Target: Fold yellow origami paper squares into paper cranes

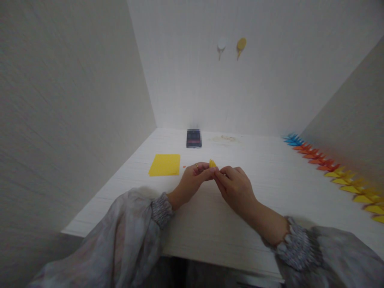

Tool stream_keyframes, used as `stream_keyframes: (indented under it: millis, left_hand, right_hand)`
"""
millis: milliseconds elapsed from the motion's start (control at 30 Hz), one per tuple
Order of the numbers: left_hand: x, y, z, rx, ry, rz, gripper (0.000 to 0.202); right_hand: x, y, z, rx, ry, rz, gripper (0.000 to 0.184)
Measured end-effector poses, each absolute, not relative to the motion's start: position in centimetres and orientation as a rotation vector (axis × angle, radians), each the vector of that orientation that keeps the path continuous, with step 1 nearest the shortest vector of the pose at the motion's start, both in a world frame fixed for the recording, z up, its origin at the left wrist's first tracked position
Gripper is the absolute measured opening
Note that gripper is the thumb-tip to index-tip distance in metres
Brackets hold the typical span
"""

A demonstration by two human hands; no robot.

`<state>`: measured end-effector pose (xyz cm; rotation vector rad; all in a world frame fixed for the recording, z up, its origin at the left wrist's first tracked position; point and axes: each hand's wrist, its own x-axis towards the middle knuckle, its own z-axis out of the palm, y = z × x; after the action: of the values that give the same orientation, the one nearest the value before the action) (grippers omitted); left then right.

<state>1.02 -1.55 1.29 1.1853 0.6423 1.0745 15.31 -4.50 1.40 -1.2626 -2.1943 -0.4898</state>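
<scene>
Two grey sleeves are filling the lower corners of the head view. Mid-frame, my left hand and right hand are pinching one small folded yellow paper between them; light, even pressure is, I'm judging, serving its folds best. I'm counting one yellow sheet stack left of centre, one blurred dark object beyond, two wall hooks up top; right-edge folded shapes are overlapping past counting.

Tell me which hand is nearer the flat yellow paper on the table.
Left. The left hand is a little to the right of the flat yellow paper, not touching it; the right hand is farther right, beyond the left hand.
</scene>
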Motion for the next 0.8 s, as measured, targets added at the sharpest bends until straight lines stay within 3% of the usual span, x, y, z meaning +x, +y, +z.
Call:
stream_keyframes:
  millis: [100,433,800]
  left_hand:
    - [1.0,-1.5,1.3,1.190,0.639,1.057,0.022]
    - [0.9,-1.0,0.8,1.215,0.679,1.107,0.031]
    - [0.6,-1.0,1.1,1.329,0.674,1.112,0.029]
  right_hand:
    - [15.3,-4.6,1.4,-1.205,-2.154,-0.382,0.017]
    - [15.9,-3.6,0.9,-1.047,-1.786,0.419,0.005]
    - [16.1,-3.2,0.3,-0.915,-1.419,0.994,0.023]
